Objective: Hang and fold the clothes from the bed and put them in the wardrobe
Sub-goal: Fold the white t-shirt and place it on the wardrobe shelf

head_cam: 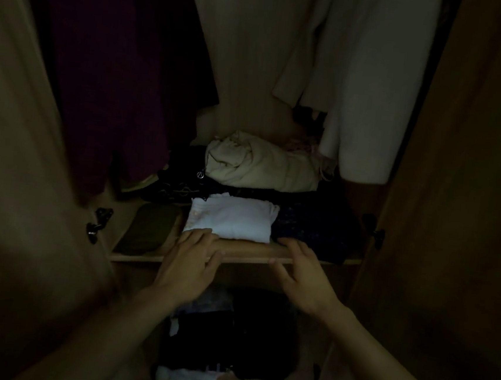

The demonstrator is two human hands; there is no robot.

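step: shelving | folded white garment [230,220] flat on wardrobe shelf [246,252], likely to stack | left hand [188,262], right hand [302,271]: 2 hands, fingers straight, apart, at its front edge

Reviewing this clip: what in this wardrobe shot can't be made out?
- Head view: hangers and rail, cut off by the top edge above the maroon garment and white garment.
- Dark clothes right of the folded white garment: too dim to identify.
- Lower shelf pile: dark, partly behind the left hand and right hand.
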